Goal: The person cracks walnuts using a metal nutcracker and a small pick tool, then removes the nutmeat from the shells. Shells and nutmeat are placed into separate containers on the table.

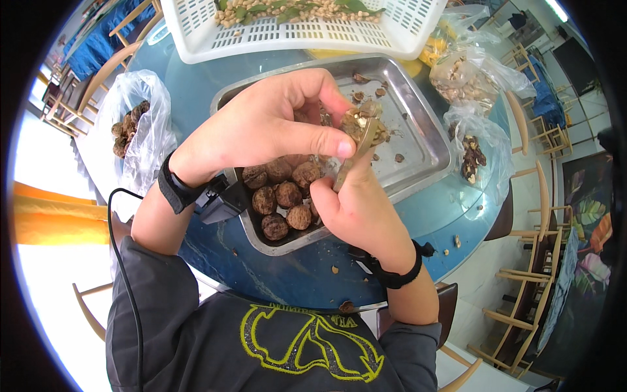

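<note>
My left hand (274,122) grips a cracked walnut (355,122) between thumb and fingers; its shell is broken and pale kernel shows. My right hand (360,203) is closed around a narrow, flat, dull metal tool (356,154), whose upper end lies against the walnut. The tool's exact kind cannot be told. Both hands are above a rectangular stainless steel tray (426,157). Several whole walnuts (289,195) lie in its left part, some of them hidden beneath my left hand. Shell fragments (359,96) are scattered over its right part.
A white perforated plastic basket (299,40) with pale pods and leaves stands behind the tray. Plastic bags hold walnuts (128,125) at left, shells (465,81) and dark kernels (472,159) at right. Crumbs dot the blue round table (294,274). A black cable (122,264) runs along my left arm.
</note>
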Demonstrator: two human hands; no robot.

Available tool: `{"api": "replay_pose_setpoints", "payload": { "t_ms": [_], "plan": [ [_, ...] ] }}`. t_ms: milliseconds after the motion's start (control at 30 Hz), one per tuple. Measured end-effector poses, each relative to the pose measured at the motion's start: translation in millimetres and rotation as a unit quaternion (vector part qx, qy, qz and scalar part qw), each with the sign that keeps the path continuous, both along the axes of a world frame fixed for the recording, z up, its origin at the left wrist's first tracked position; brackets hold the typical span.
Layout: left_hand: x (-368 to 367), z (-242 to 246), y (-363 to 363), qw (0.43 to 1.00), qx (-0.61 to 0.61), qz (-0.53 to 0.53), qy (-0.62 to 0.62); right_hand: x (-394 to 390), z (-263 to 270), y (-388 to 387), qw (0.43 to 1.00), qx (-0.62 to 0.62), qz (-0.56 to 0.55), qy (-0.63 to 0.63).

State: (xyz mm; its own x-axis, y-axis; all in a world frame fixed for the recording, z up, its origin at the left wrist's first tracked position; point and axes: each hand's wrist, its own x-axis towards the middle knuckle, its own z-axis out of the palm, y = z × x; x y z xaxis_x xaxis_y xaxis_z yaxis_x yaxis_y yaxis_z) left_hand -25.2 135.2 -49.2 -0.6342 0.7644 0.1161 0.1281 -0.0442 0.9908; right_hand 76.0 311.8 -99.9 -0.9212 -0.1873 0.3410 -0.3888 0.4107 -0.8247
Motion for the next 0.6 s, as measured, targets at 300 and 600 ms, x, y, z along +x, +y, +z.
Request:
{"api": "replay_pose_setpoints", "payload": {
  "t_ms": [300, 600],
  "plan": [
    [-0.8, -2.9, 2.2, 0.999, 0.039, -0.008, -0.021, -5.3, -9.5, -0.9, 1.0, -0.022, -0.006, 0.022],
    [-1.7, 3.1, -0.4, 0.998, 0.025, -0.02, -0.048, -6.0, -3.9, -2.2, 0.999, -0.021, -0.026, -0.026]
  ]
}}
